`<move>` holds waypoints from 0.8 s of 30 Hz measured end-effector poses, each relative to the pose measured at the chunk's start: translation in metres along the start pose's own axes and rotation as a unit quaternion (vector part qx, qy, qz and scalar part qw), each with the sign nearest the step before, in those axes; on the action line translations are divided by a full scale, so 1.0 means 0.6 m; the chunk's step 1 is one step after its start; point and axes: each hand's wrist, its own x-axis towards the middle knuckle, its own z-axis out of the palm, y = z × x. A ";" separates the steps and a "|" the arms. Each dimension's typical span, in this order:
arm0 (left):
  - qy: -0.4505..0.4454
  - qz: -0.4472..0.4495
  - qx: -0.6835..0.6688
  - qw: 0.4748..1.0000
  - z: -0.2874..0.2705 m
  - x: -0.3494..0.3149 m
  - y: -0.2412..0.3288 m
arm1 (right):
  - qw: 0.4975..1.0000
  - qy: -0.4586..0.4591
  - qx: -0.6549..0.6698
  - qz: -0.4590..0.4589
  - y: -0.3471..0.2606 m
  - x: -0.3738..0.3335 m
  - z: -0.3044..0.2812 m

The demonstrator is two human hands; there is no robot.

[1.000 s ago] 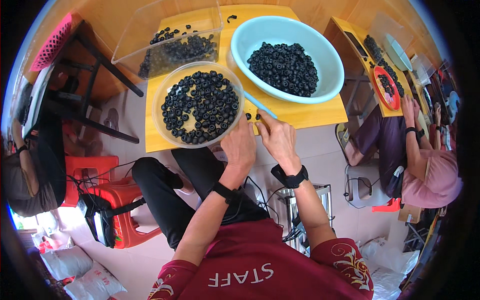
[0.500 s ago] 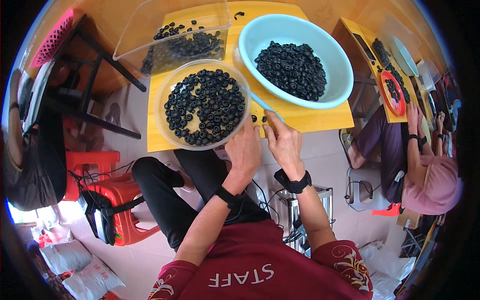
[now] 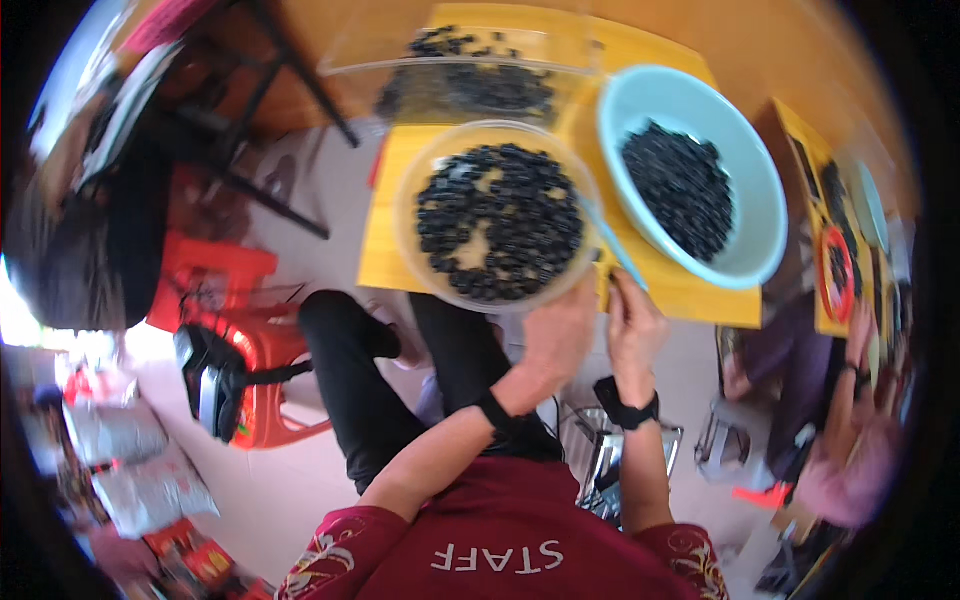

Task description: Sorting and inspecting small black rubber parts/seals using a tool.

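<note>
On tbl (image 3: 695, 302), tub (image 3: 472, 250) L of basin (image 3: 760, 225), w/ bin (image 3: 390, 68) behind tub (pcs (image 3: 500, 215) in all 3).

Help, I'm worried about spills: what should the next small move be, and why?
Perhaps nudge the clear round tub inward with the left hand: its near rim seems to overhang the yellow table, and it holds many black pieces.

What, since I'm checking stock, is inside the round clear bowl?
The round clear bowl holds many small black pieces, blurred here. Gaps among them show its yellowish bottom. The pieces cover the rest, so anything beneath them cannot be seen.
</note>
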 end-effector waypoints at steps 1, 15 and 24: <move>-0.022 0.002 0.015 1.000 0.005 0.001 0.008 | 1.000 0.003 -0.010 0.002 0.000 0.001 -0.007; -0.093 0.040 -0.121 0.987 -0.046 -0.026 -0.013 | 0.998 -0.042 -0.040 0.037 -0.016 0.003 0.004; -0.049 0.011 -0.216 0.975 -0.172 -0.092 -0.105 | 0.989 -0.070 -0.128 -0.022 -0.025 0.014 -0.002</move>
